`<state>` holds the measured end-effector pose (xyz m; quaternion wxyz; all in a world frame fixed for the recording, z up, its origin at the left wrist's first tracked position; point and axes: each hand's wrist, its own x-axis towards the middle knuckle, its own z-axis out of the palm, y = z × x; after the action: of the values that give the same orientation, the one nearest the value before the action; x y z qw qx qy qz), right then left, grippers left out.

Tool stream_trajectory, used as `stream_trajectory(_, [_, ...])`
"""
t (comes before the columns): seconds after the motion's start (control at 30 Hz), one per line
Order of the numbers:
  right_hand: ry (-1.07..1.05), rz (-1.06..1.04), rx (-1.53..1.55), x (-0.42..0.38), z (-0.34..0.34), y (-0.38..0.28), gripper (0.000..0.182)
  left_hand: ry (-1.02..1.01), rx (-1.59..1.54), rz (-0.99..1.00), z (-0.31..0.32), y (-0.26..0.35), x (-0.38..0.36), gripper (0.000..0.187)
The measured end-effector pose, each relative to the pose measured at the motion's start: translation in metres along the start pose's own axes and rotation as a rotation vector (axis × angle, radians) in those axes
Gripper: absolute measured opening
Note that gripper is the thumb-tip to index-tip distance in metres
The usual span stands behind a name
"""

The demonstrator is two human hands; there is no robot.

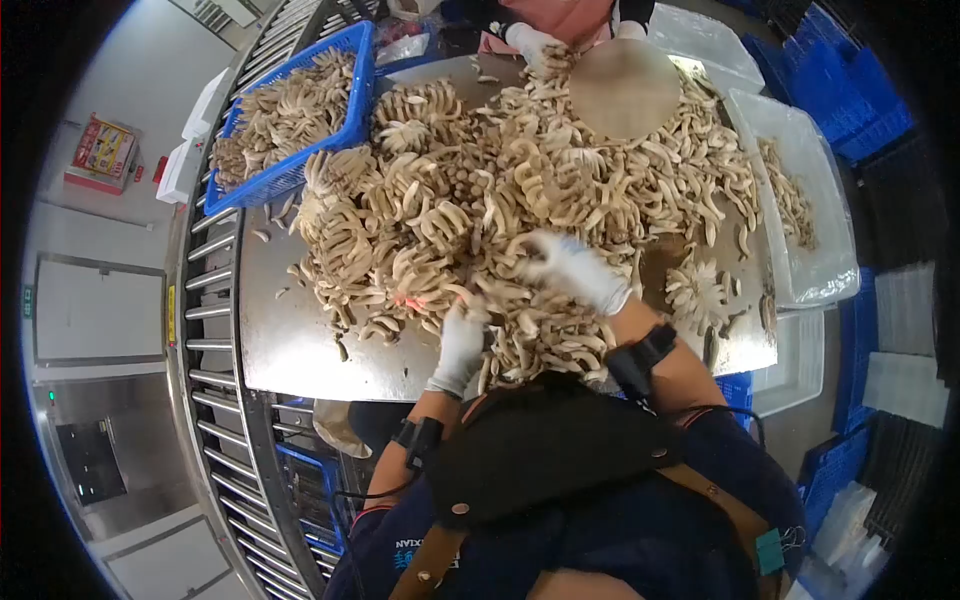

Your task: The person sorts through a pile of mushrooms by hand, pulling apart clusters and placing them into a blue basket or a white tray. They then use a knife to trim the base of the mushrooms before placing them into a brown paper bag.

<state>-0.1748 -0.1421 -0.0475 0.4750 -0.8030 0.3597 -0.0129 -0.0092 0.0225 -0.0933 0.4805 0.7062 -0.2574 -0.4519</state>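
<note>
A thick heap of pale brown mushrooms (440,225), many still joined in clusters, covers the metal tabletop (300,350). At the near edge of the heap, my left hand (460,345) in a white glove has its fingers drawn together; what lies in them is hard to make out. Just left of its fingertips a pinkish-red thing (411,301) shows among the mushrooms. My right hand (582,272), gloved in white as well, reaches over the middle of the heap. Motion blurs its fingers, which bend down close to the mushrooms.
A blue basket (362,85) full of mushrooms stands at the far left beside the roller conveyor (212,312). Across the table, another person's gloved hand (530,42) touches the heap. On the right is a plastic-lined bin (822,215) holding mushrooms. A loose cluster (697,292) lies near the right edge.
</note>
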Motion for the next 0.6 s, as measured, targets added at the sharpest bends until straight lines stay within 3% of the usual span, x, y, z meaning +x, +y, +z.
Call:
stream_trajectory(0.03, [0.027,0.156,-0.134,-0.009,-0.027,-0.009,0.072,-0.002,-0.201,-0.138,-0.001,0.012,-0.005,0.026])
stream_trajectory(0.07, [-0.059,0.128,-0.288,-0.007,-0.025,0.003,0.071,-0.056,-0.143,-0.156,-0.005,0.022,-0.008,0.024])
stream_trajectory(0.13, [-0.231,0.067,-0.585,-0.004,-0.01,0.028,0.07,-0.06,-0.153,-0.099,0.004,0.005,0.002,0.019])
stream_trajectory(0.17, [-0.449,0.098,-0.672,-0.001,-0.005,0.024,0.07,-0.077,-0.099,-0.048,0.007,0.005,0.006,0.019])
stream_trajectory(0.23, [-0.376,-0.045,-0.562,0.001,-0.006,0.053,0.07,-0.094,-0.181,-0.086,0.004,0.018,0.007,0.031])
stream_trajectory(0.37, [-0.279,-0.022,-0.078,-0.035,-0.032,0.056,0.078,-0.197,-0.17,-0.027,-0.002,0.011,0.005,0.054])
stream_trajectory(0.4, [-0.278,0.037,0.073,-0.048,-0.039,0.052,0.081,-0.154,0.31,-0.011,-0.007,0.013,0.005,0.077])
stream_trajectory(0.5, [-0.12,-0.047,0.047,-0.064,-0.025,0.09,0.081,-0.302,0.786,0.29,0.022,0.016,0.007,0.092])
stream_trajectory(0.53, [-0.069,-0.057,0.033,-0.069,-0.022,0.094,0.08,-0.378,0.839,0.457,0.035,0.014,0.013,0.092])
stream_trajectory(0.6, [0.029,-0.015,-0.015,-0.078,-0.012,0.087,0.079,-0.537,0.918,0.425,0.067,0.02,0.026,0.086])
